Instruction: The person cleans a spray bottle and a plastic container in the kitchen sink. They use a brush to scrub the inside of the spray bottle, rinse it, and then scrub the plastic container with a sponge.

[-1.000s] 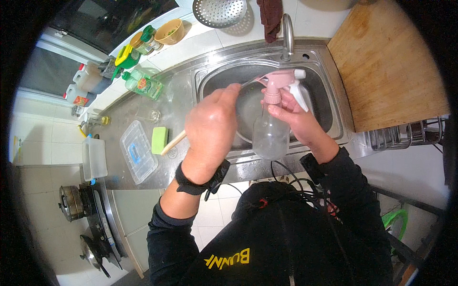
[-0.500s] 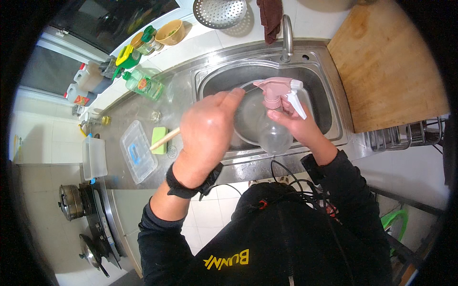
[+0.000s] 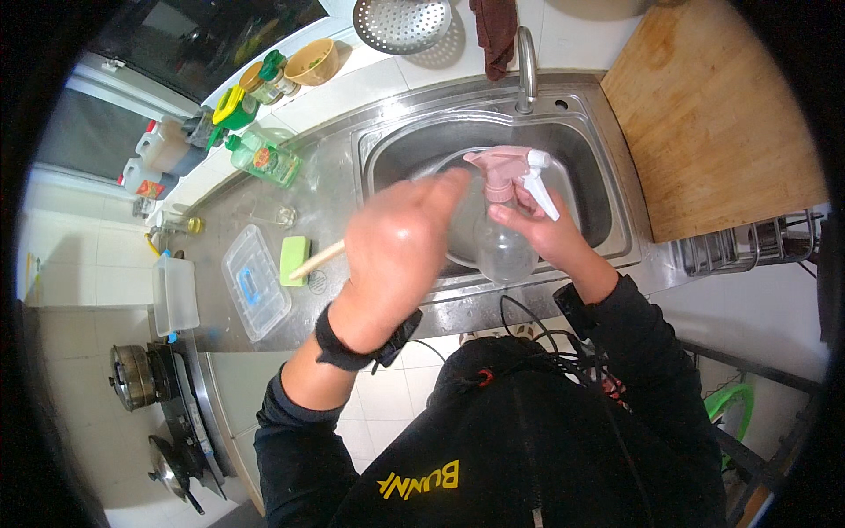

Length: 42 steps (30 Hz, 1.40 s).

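Over the sink (image 3: 384,145), my right hand (image 3: 550,231) is closed round the neck of a clear spray bottle (image 3: 503,255) with a pink head and white trigger. The bottle stands nearly upright, its nozzle pointing left. My left hand (image 3: 398,231) is wrapped round a pale wooden stick (image 3: 319,261), which sticks out toward the lower left. The stick's other end is hidden by the hand, and the fingers are blurred close to the nozzle. A round rim (image 3: 447,158) shows inside the sink behind the hands.
Left on the steel counter are a green sponge (image 3: 295,260), a clear plastic lid (image 3: 257,283) with a blue handle and a green soap bottle (image 3: 264,161). A faucet (image 3: 526,70) rises behind the sink. A large wooden board (image 3: 713,123) stands at right, beside a metal rack (image 3: 748,247).
My left hand has shifted a little to the right with the wooden stick, its fingers nearer the nozzle. The spray bottle stays nearly in place in my right hand.
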Motion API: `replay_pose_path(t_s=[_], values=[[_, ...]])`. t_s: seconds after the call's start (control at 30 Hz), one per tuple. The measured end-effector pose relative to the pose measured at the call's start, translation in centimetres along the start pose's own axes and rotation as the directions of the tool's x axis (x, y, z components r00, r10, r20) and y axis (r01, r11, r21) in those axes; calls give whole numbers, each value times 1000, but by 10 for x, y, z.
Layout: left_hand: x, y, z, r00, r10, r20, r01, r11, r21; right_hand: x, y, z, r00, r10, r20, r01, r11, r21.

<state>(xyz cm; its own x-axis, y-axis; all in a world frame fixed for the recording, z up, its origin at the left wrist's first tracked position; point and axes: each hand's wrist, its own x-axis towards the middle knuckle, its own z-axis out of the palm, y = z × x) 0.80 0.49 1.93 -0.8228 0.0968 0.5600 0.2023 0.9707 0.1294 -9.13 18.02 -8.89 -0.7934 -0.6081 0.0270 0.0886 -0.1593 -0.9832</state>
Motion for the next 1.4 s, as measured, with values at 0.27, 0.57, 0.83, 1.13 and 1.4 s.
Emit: replay_pose_path(t_s=[0.27, 0.57, 0.83, 1.13, 1.4], values=[[-21, -13, 2, 952, -302, 58, 307, 917, -256, 1, -9, -6, 986, -164, 8, 158, 936, -316], [-43, 1, 4, 830, -500, 246, 553, 688, -470, 18, -7, -26, 940, -340, -40, 195, 628, -754], [-21, 15, 7, 960, -268, 80, 277, 953, -126, 22, -2, -13, 940, -299, -164, 138, 775, -617], [-1, 11, 13, 982, -178, 57, 173, 981, 85, 11, -3, -9, 960, -260, -102, 146, 780, -608], [9, 17, 18, 991, -57, 122, 29, 974, 225, 4, -11, -11, 970, -205, -133, 63, 736, -674]])
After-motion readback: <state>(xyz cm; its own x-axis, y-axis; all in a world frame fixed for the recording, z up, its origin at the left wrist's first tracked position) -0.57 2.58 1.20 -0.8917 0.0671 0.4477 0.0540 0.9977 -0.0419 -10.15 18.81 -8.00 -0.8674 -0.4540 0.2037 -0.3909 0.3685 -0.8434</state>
